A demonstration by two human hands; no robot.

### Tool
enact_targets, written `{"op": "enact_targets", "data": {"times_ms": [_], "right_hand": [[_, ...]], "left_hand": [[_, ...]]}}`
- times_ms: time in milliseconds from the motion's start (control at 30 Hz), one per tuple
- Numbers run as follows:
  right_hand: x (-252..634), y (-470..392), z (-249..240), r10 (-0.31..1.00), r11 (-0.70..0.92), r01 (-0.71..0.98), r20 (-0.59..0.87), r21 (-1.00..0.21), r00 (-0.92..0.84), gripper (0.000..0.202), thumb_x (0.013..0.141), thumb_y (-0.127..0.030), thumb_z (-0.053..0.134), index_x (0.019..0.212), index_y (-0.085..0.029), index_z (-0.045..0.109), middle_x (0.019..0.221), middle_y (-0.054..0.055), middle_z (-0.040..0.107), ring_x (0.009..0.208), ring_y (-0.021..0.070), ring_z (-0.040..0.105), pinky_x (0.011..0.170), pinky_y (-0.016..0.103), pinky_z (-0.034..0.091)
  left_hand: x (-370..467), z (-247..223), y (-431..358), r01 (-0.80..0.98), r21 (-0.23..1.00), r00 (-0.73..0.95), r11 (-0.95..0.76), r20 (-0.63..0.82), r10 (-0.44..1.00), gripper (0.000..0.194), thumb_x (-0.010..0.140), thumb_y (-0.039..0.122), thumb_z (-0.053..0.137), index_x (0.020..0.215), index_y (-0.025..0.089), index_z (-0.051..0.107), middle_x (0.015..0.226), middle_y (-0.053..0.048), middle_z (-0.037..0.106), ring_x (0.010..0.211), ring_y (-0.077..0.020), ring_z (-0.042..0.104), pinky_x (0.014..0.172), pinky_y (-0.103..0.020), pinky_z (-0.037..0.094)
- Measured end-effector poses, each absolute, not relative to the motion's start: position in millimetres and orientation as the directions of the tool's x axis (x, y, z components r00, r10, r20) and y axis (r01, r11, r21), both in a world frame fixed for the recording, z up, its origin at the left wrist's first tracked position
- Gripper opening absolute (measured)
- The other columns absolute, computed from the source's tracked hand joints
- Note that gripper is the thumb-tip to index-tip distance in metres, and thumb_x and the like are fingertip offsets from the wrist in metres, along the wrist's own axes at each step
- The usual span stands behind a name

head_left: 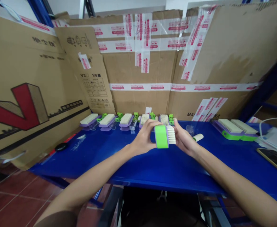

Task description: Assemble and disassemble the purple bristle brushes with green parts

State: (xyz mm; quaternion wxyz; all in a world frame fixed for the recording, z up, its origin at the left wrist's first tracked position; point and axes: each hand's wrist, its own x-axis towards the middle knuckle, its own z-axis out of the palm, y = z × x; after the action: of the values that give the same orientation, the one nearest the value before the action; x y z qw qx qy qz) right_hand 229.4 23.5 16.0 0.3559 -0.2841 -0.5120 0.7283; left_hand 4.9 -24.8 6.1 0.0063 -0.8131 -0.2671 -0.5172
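A scrub brush (161,136) with a green and purple body and cream bristles is held up over the blue table, tilted so its bristles point right. My left hand (143,137) is closed around its green side, with the thumb below and fingers above. At the bristle side, my right hand (184,138) has its thumb raised and its fingers partly hidden behind the brush; it seems to touch the bristles. Behind my hands stands a row of several similar brush heads (107,119), with green parts (135,115) and clear plastic pieces (133,126) beside them.
A blue table (100,157) spans the front. Two more brushes (235,129) lie at the right, near a white cable (274,119) and a phone (274,159). A cream handle-like piece (198,137) is by my right wrist. Cardboard walls (140,69) enclose the back and left.
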Motion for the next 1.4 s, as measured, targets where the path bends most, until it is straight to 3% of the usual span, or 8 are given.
{"op": "enact_targets", "data": {"times_ms": [200, 333, 467, 600, 800, 1000, 1267, 1400], "right_hand": [[229, 23, 16, 0.83, -0.235, -0.232, -0.07, -0.944, -0.553, 0.073, 0.118, -0.073, 0.031, 0.135, -0.021, 0.079, 0.127, 0.016, 0.086, 0.126, 0.0336, 0.078, 0.111, 0.049, 0.06], [226, 18, 14, 0.801, -0.274, -0.219, -0.096, -0.937, -0.591, 0.07, 0.118, -0.073, 0.032, 0.138, -0.024, 0.077, 0.128, 0.013, 0.086, 0.125, 0.0324, 0.078, 0.11, 0.051, 0.06], [224, 19, 10, 0.812, -0.268, -0.236, -0.086, -0.934, -0.578, 0.065, 0.118, -0.072, 0.035, 0.137, -0.025, 0.076, 0.128, 0.012, 0.086, 0.123, 0.0314, 0.079, 0.108, 0.05, 0.062], [224, 20, 10, 0.793, -0.322, -0.211, -0.141, -0.923, -0.593, 0.069, 0.116, -0.075, 0.038, 0.137, -0.022, 0.076, 0.125, 0.015, 0.086, 0.117, 0.0323, 0.081, 0.105, 0.05, 0.063], [223, 19, 8, 0.783, -0.28, -0.242, -0.075, -0.929, -0.618, 0.067, 0.117, -0.074, 0.037, 0.144, -0.025, 0.073, 0.127, 0.012, 0.086, 0.113, 0.0298, 0.081, 0.107, 0.05, 0.063], [223, 22, 3, 0.781, -0.292, -0.213, -0.104, -0.932, -0.615, 0.072, 0.117, -0.076, 0.033, 0.133, -0.022, 0.078, 0.115, 0.013, 0.087, 0.102, 0.0267, 0.083, 0.106, 0.045, 0.061], [225, 25, 3, 0.794, -0.296, -0.234, -0.101, -0.926, -0.6, 0.07, 0.115, -0.078, 0.038, 0.13, -0.022, 0.078, 0.119, 0.013, 0.087, 0.106, 0.0275, 0.081, 0.105, 0.046, 0.061], [225, 23, 6, 0.756, -0.326, -0.181, -0.141, -0.928, -0.639, 0.075, 0.115, -0.08, 0.034, 0.13, -0.022, 0.078, 0.118, 0.014, 0.087, 0.109, 0.0299, 0.081, 0.109, 0.052, 0.06]], "left_hand": [[7, -5, -19, 0.406, 0.299, 0.188, -0.864, 0.898, 0.399, 0.095, 0.078, 0.056, 0.103, 0.153, 0.03, 0.052, 0.139, -0.014, 0.069, 0.128, -0.0375, 0.07, 0.112, -0.063, 0.057], [6, -6, -18, 0.407, 0.252, 0.318, -0.878, 0.862, 0.395, 0.085, 0.082, 0.05, 0.101, 0.15, 0.028, 0.055, 0.133, -0.013, 0.071, 0.122, -0.0349, 0.073, 0.104, -0.058, 0.061], [9, -5, -23, 0.382, 0.296, 0.217, -0.875, 0.892, 0.397, 0.091, 0.073, 0.055, 0.105, 0.145, 0.028, 0.055, 0.131, -0.012, 0.072, 0.118, -0.035, 0.074, 0.105, -0.059, 0.061], [10, -2, -27, 0.375, 0.276, 0.405, -0.885, 0.81, 0.424, 0.078, 0.081, 0.037, 0.101, 0.146, 0.028, 0.058, 0.132, -0.012, 0.072, 0.12, -0.0333, 0.074, 0.103, -0.054, 0.062], [10, 1, -27, 0.427, 0.354, 0.28, -0.832, 0.823, 0.494, 0.081, 0.076, 0.047, 0.104, 0.14, 0.028, 0.058, 0.124, -0.008, 0.072, 0.11, -0.0314, 0.075, 0.097, -0.051, 0.063], [13, 1, -29, 0.468, 0.376, 0.149, -0.8, 0.858, 0.491, 0.075, 0.077, 0.052, 0.101, 0.132, 0.026, 0.058, 0.114, -0.005, 0.071, 0.1, -0.0277, 0.075, 0.09, -0.047, 0.063], [16, -3, -30, 0.522, 0.362, 0.165, -0.772, 0.846, 0.507, 0.076, 0.076, 0.047, 0.102, 0.134, 0.025, 0.058, 0.117, -0.006, 0.072, 0.104, -0.0295, 0.077, 0.092, -0.049, 0.066], [17, -4, -31, 0.548, 0.393, 0.192, -0.738, 0.8, 0.569, 0.069, 0.076, 0.046, 0.102, 0.125, 0.025, 0.058, 0.108, -0.003, 0.072, 0.092, -0.0262, 0.077, 0.082, -0.045, 0.066]]}}
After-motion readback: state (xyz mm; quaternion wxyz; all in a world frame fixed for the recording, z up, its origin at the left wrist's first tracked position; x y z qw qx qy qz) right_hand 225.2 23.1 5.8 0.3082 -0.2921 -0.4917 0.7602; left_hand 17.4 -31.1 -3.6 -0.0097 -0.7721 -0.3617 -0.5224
